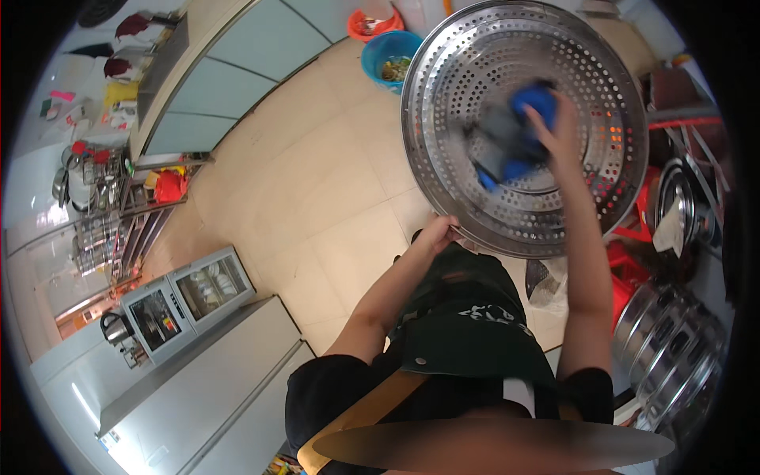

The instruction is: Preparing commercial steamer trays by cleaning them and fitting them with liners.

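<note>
The left hand (438, 233) grips the lower rim of a big perforated steel tray (602, 103), held up tilted over the tiled floor (317, 182). The right hand (558, 131) presses a blue cloth (518, 131) against the tray's middle; it is blurred, but seems closed on the cloth. A blue bucket (380, 51) stands on the floor beyond, and 1 stack of steel pots (673, 340) sits at the right.

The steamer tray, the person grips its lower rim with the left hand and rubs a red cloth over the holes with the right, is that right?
Not quite: the cloth is blue and grey, not red. The head view shows the left hand on the lower rim of the perforated steel steamer tray and the right hand pressing the cloth against its holes.
</note>
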`<state>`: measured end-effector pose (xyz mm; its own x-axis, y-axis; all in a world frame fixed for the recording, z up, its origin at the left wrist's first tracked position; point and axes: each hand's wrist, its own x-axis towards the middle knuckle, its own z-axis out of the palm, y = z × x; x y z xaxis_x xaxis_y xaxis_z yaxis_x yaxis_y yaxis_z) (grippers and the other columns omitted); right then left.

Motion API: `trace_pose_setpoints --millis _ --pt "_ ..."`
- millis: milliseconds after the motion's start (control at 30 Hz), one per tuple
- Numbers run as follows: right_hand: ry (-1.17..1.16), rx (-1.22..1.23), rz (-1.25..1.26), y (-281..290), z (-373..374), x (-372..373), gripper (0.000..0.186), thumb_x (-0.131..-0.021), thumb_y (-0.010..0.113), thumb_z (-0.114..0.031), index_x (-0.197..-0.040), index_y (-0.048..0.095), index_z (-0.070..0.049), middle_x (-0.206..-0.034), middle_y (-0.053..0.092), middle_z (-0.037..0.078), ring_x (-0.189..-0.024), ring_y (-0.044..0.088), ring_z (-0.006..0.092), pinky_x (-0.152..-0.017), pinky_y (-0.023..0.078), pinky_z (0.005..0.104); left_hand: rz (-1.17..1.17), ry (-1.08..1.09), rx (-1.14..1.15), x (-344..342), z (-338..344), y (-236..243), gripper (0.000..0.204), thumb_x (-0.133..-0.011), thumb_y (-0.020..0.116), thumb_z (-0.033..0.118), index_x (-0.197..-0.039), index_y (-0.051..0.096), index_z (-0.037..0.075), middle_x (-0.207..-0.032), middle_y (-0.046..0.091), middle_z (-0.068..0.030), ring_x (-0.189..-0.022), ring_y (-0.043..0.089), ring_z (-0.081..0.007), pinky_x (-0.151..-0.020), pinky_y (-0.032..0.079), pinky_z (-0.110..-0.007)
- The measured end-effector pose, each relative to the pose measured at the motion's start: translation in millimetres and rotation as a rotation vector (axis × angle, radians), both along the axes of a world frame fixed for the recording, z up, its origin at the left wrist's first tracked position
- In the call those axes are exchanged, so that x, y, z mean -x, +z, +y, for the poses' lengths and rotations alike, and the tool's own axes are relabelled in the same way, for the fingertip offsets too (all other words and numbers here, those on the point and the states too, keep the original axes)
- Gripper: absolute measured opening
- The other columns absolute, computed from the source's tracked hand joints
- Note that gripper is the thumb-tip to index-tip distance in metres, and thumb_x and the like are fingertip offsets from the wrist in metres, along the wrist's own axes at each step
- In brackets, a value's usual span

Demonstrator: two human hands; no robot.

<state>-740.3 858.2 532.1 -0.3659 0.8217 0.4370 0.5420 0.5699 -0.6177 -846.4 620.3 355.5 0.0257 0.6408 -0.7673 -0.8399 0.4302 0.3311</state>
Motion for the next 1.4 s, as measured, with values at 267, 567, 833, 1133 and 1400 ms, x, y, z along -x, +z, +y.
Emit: trace_pose_setpoints --millis 267,567,833,1133,1400 --pt "0.069 0.22 0.123 -113.7 -99.7 66.7 0.048 -0.064 0.047 0.007 -0.111 0.047 0.002 -0.118 0.045 0.018 -0.105 0.046 0.0332 -0.088 0.039 0.035 0.04 -0.169 -0.027 -77.4 -31.1 74.1 0.043 -0.065 0.044 -0.005 -0.108 0.042 -0.003 -0.09 0.053 -0.0107 -0.075 0.058 -0.0242 -0.064 0.052 -0.038" --pt "0.465 0.402 0.103 -95.4 -164.8 -5.0 0.039 -0.058 0.047 0.01 -0.093 0.059 -0.001 -0.1 0.055 0.013 -0.093 0.054 0.0295 -0.083 0.042 0.0324 0.272 -0.383 -0.092 -55.1 -48.0 79.2 0.038 -0.065 0.045 -0.003 -0.103 0.045 0.002 -0.091 0.052 -0.008 -0.078 0.056 -0.0203 -0.065 0.051 -0.036" --pt "0.489 0.913 -0.295 -41.1 -169.3 -60.4 0.022 -0.061 0.047 0.001 -0.077 0.06 -0.002 -0.08 0.059 0.012 -0.079 0.056 0.0209 -0.073 0.043 0.0309 0.191 -0.449 -0.124 -27.1 -67.6 76.0 0.027 -0.066 0.045 0.0 -0.093 0.049 0.001 -0.079 0.056 -0.0079 -0.068 0.058 -0.0205 -0.057 0.051 -0.032" --pt "-0.173 0.206 0.033 -45.6 -173.7 -72.9 0.041 -0.067 0.045 0.005 -0.106 0.051 -0.006 -0.107 0.053 0.013 -0.1 0.049 0.0278 -0.087 0.038 0.0327 0.361 -0.713 -0.279 -47.3 -83.5 108.9 0.034 -0.065 0.043 -0.006 -0.099 0.044 -0.003 -0.078 0.053 -0.0095 -0.064 0.055 -0.0172 -0.048 0.046 -0.024" --pt "0.232 0.835 -0.5 -39.7 -358.6 -168.3 0.019 -0.062 0.054 -0.004 -0.08 0.059 -0.007 -0.084 0.06 0.013 -0.083 0.057 0.0285 -0.068 0.045 0.0383 0.416 -0.855 -0.277 -76.9 -102.2 122.7 0.032 -0.063 0.049 0.002 -0.094 0.05 0.003 -0.079 0.055 -0.0046 -0.062 0.054 -0.0113 -0.039 0.04 -0.019"
